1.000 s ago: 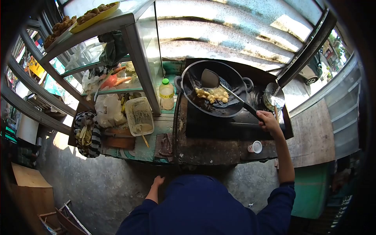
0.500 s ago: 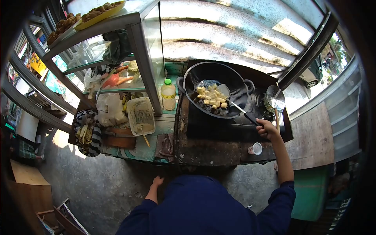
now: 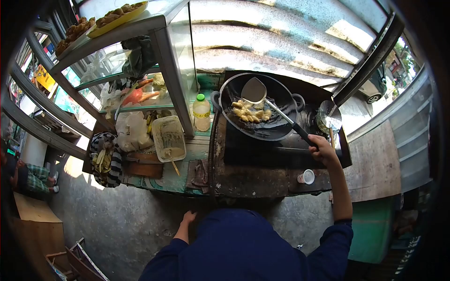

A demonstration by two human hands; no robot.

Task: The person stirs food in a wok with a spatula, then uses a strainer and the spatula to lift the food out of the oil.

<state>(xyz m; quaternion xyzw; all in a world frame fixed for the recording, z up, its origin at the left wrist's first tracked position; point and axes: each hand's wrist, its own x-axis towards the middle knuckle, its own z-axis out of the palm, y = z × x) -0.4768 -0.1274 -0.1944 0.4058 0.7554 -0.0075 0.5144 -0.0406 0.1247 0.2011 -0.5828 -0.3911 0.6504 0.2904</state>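
Observation:
My right hand (image 3: 322,150) is closed around the black handle of a wok spatula (image 3: 281,114). Its broad metal blade is raised above the far side of the black wok (image 3: 283,132), tilted. Below the blade, pale golden pieces of frying food (image 3: 248,113) lie bunched in dark oil. My left hand (image 3: 189,217) hangs low in front of the counter, away from the wok; its fingers are too small and shadowed to make out.
A paper cup (image 3: 306,177) stands near the counter's front edge. Left of the wok are a green-capped bottle (image 3: 201,114), a batter-smeared tub (image 3: 169,136) and a glass display case (image 3: 159,70). A small pot (image 3: 329,116) sits right. A person's legs (image 3: 40,178) show far left.
The spatula blade has lifted from among the food and moved up and left over the wok's far side. The food is now more bunched and lower. My left hand stays put.

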